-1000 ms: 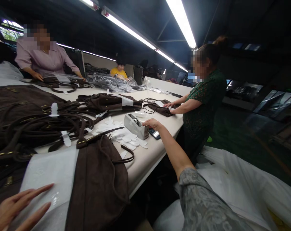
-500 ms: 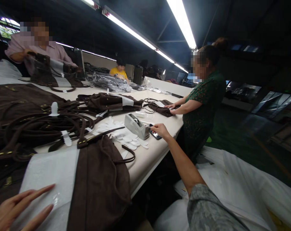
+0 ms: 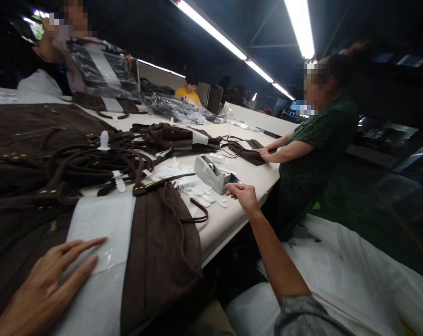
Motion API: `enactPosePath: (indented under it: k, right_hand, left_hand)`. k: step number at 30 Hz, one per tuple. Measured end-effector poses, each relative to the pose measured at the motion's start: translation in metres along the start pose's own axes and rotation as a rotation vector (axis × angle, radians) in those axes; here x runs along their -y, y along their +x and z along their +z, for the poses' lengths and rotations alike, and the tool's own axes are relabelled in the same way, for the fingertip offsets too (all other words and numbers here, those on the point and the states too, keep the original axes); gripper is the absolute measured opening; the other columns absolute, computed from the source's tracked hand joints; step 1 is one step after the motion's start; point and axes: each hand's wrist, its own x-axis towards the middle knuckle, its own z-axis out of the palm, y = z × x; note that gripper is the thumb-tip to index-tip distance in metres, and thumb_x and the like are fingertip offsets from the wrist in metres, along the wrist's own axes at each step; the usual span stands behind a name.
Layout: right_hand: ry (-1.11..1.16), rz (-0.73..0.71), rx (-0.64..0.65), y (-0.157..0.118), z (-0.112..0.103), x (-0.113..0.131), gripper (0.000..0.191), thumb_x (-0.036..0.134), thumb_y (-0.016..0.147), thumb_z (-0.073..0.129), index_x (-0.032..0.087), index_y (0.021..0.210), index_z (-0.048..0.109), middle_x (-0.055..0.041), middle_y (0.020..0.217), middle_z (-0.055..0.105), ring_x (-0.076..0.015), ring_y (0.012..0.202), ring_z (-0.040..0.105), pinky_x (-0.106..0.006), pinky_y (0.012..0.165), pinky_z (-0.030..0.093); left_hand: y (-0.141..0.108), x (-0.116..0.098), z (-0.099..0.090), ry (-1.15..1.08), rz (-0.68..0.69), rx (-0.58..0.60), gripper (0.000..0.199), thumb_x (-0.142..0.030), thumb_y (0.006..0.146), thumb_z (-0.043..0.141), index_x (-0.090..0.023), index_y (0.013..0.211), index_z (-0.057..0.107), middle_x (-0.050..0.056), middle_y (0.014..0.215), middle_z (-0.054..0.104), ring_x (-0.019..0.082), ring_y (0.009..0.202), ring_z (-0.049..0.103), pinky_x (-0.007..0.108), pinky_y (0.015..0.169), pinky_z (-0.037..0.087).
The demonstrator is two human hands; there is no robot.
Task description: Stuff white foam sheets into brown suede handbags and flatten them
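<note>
My left hand point(image 3: 48, 284) lies with fingers spread on a white wrapping band point(image 3: 101, 214) around a dark brown bag point(image 3: 158, 247). A shiny patch shows on the band beside the fingertips. My right hand point(image 3: 244, 196) is closed in a pinch just off the cutting end of a grey tape dispenser point(image 3: 211, 173). The pinched strip of tape is thin and hardly shows. White ridged plastic pieces point(image 3: 200, 191) lie loose beside the dispenser. The bag's strap point(image 3: 172, 181) stretches toward them. A dark flat phone-like object point(image 3: 234, 178) is partly hidden behind my right hand.
More brown bags point(image 3: 29, 135) with looped handles are piled at the left. Across the table point(image 3: 228, 221), a co-worker in green presses on a banded bag point(image 3: 248, 150). Another person at the far left lifts a plastic-wrapped bag point(image 3: 102, 67). White sheeting point(image 3: 337, 261) lies at lower right.
The view has shifted, so the table things sit further right. My right hand has come slightly off the dispenser's end. The far-left person now holds up a plastic-wrapped bag.
</note>
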Motion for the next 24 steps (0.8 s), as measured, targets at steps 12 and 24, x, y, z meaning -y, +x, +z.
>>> enactPosePath:
  k: [12,24]
  right_hand:
    - [0.472,0.221,0.62,-0.181,0.126,0.097,0.033,0.041,0.07,0.08,0.011,0.084,0.077,-0.0051,0.061,0.07,-0.0093,0.046,0.058,-0.017,0.041,0.044]
    - [0.453,0.302,0.617,-0.198,0.218,0.107,0.013,0.021,0.078,0.07,0.011,0.086,0.068,-0.0017,0.054,0.066,-0.0113,0.044,0.06,-0.018,0.042,0.051]
  left_hand:
    - [-0.006,-0.037,-0.018,-0.3,-0.106,0.011,0.04,-0.041,0.083,0.052,-0.028,0.118,0.065,0.005,0.119,0.052,0.024,0.115,0.048,0.046,0.111,0.035]
    - [-0.009,-0.027,-0.016,-0.463,-0.086,-0.068,0.041,-0.022,0.075,0.049,-0.021,0.112,0.066,0.006,0.116,0.06,0.022,0.105,0.058,0.041,0.1,0.047]
